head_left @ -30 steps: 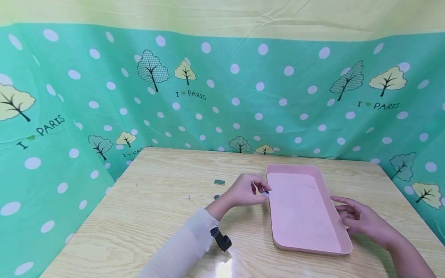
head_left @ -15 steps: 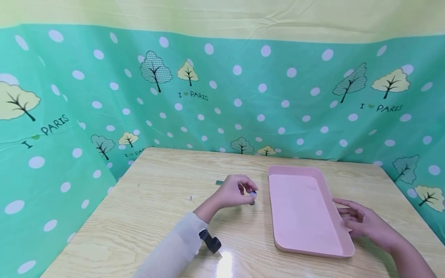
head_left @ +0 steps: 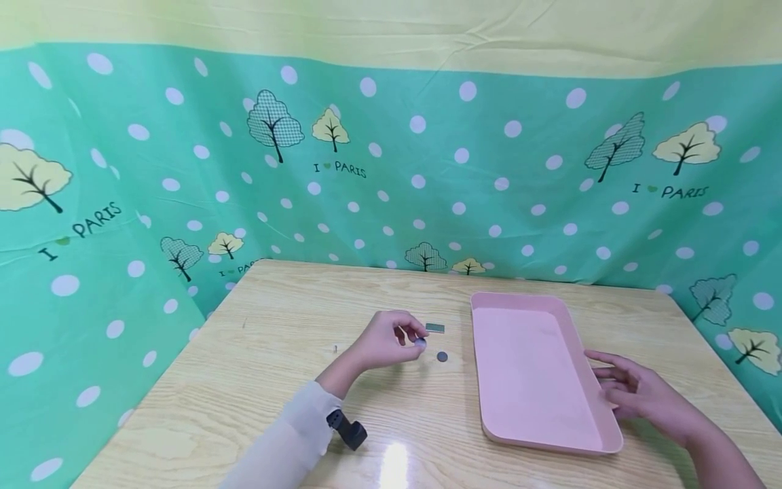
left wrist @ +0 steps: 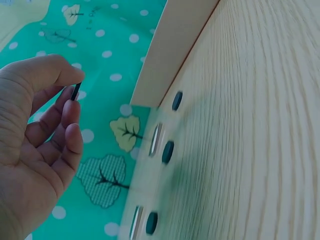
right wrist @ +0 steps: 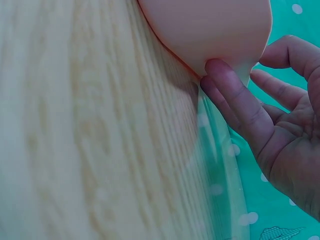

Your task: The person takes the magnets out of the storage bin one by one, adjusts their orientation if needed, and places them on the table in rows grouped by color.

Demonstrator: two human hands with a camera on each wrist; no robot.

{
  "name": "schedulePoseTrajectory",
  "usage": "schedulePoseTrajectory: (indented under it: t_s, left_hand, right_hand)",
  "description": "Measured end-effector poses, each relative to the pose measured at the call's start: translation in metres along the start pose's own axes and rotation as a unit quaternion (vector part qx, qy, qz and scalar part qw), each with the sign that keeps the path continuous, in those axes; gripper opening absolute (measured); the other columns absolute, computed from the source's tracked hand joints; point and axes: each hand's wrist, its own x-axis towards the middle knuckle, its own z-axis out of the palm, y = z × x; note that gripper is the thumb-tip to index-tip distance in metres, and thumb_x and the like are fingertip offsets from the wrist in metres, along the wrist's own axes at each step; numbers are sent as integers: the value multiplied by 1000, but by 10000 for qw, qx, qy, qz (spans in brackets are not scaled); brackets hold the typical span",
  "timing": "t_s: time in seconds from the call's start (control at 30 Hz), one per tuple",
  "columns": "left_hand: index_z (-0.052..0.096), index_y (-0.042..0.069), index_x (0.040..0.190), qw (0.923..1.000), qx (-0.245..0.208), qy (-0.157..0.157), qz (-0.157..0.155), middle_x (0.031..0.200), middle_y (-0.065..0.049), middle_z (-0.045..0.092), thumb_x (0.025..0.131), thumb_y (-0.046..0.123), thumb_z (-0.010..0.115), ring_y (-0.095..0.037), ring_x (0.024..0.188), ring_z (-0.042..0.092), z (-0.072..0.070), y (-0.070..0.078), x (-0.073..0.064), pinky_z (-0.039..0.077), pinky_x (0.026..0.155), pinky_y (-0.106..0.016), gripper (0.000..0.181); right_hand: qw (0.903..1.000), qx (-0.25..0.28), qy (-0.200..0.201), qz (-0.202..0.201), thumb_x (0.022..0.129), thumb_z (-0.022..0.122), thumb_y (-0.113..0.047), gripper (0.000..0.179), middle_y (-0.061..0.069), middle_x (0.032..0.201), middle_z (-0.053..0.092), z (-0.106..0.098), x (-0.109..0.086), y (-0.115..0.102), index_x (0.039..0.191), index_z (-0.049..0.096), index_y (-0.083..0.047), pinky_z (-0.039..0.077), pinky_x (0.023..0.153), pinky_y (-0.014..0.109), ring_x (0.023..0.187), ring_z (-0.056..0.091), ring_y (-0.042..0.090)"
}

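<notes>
My left hand [head_left: 385, 339] pinches a small dark disc [head_left: 420, 343] between thumb and fingertips, above the table and left of the pink tray [head_left: 482, 429]. The left wrist view shows this disc edge-on as a thin dark piece [left wrist: 76, 91]. On the wood lie a dark disc [head_left: 442, 356] and a flat green rectangular piece [head_left: 435, 327]; the left wrist view shows several such pieces in all, some hidden behind my hand in the head view. My right hand [head_left: 641, 394] rests its fingertips against the tray's right outer wall, thumb pressed low on it [right wrist: 222, 75].
A tiny upright piece [head_left: 334, 349] stands on the wooden table [head_left: 256, 380], left of my left hand. A dark wrist strap with a camera [head_left: 348, 429] sits on the left forearm. Green dotted cloth [head_left: 366, 170] hangs behind the table.
My left hand has drawn away from the tray's left rim, moving left with the disc between its fingers. This uncovers another disc and a rectangular piece. The right hand stays at the tray.
</notes>
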Motion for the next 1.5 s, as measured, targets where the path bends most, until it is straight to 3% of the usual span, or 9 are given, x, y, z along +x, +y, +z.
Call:
schedulePoseTrajectory:
  t_s: [0.27,0.7,1.0,1.5]
  left_hand:
    - [73,2,92,9994,218,227,-121,86,2,69,79,1,74,-16,78,62,-16,-9,-15,55,66,-33,13]
    - [73,3,95,9964,377,448,-616,87,0,69,80,4,78,-18,80,62,-43,-23,-34,54,69,-35,16]
    - [72,0,95,9943,554,608,-677,88,1,69,80,4,77,-16,79,61,-55,-35,-43,54,68,-33,17]
    - [73,3,96,9865,915,319,-1320,87,1,67,76,-2,75,-15,80,60,-65,-53,-51,54,69,-27,20]
  right_hand:
    - [10000,-37,7,-29,101,46,-2,54,-12,125,59,0,0,0,150,37,-25,57,77,47,108,62,11]
    - [9999,-76,83,127,102,47,-5,54,-11,125,58,0,0,-1,151,35,-23,57,77,46,107,62,11]
    - [9996,-115,151,196,101,48,-6,54,-10,125,57,0,0,-1,151,35,-22,57,77,46,107,62,10]
    - [9986,-270,330,312,100,51,-7,55,-1,129,56,2,1,-3,152,33,-15,57,77,44,106,61,7]
